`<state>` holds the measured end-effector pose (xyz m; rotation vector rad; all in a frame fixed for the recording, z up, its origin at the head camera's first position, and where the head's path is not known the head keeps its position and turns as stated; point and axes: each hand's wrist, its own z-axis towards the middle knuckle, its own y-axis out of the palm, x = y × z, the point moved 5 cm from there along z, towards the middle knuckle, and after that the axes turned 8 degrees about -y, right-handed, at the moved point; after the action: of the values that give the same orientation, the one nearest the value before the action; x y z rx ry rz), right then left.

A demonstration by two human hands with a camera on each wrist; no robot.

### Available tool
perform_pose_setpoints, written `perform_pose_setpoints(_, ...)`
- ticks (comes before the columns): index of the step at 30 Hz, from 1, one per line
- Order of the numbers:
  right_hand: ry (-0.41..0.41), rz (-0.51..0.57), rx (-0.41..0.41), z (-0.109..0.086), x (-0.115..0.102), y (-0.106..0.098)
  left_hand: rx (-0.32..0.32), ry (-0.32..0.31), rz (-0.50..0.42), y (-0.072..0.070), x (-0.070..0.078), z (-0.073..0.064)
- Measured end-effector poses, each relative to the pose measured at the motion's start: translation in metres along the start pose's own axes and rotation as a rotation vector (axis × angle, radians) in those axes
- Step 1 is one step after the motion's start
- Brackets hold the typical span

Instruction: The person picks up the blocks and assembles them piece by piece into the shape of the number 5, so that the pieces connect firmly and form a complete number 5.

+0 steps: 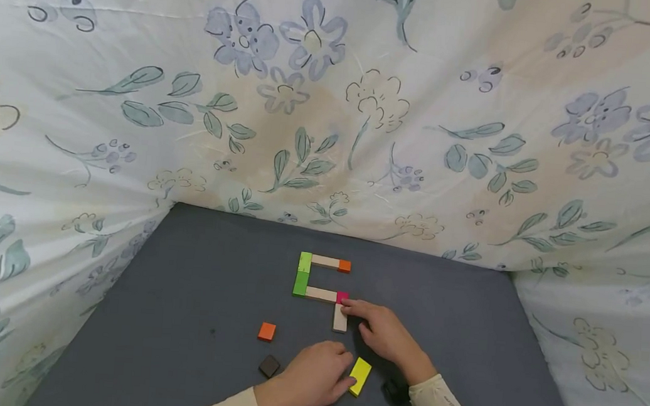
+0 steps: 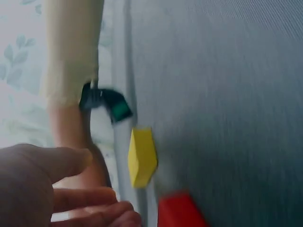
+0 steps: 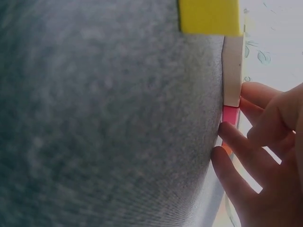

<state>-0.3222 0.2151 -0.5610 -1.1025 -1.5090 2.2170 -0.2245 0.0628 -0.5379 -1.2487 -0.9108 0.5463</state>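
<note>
The left hand [image 1: 313,378], empty and nearer, has the yellow block [image 1: 361,374] at three o'clock, its long axis one-to-seven, while the unclenched right hand [image 1: 388,335] touches a pale block [image 1: 340,320].

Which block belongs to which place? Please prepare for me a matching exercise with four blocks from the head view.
1. yellow block
2. pink block
3. dark block
4. light green block

A. joining two pale blocks at a corner
B. at the far end of the darker green block
C. near the left hand's thumb
D. loose, left of that hand

Pairs: 1-C, 2-A, 3-D, 4-B
</note>
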Motion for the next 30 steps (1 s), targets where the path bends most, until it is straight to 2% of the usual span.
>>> perform_pose_setpoints(4, -0.011, 0.003, 0.014, 0.000, 0.000, -0.001, -0.022, -0.058, -0.014, 0.011, 0.011, 0.005)
perform_pose_setpoints(8, -0.026, 0.006, 0.030, 0.001, 0.000, -0.003, 0.037, -0.097, -0.014, 0.018, 0.013, 0.009)
perform_pose_setpoints(12, -0.053, 0.006, 0.037, 0.003, 0.000, -0.003, 0.064, -0.147, -0.029, 0.022, 0.011, 0.012)
perform_pose_setpoints(19, -0.060, 0.024, 0.048, 0.001, 0.001, -0.002, 0.027, -0.201, -0.044, 0.026, 0.016, 0.019)
perform_pose_setpoints(25, -0.039, 0.046, 0.011, -0.002, -0.001, 0.001, 0.021, -0.242, -0.055, 0.029, 0.016, 0.020)
perform_pose_setpoints(30, -0.030, 0.059, 0.021, -0.003, -0.001, 0.000, 0.019, -0.245, -0.057, 0.029, 0.014, 0.020)
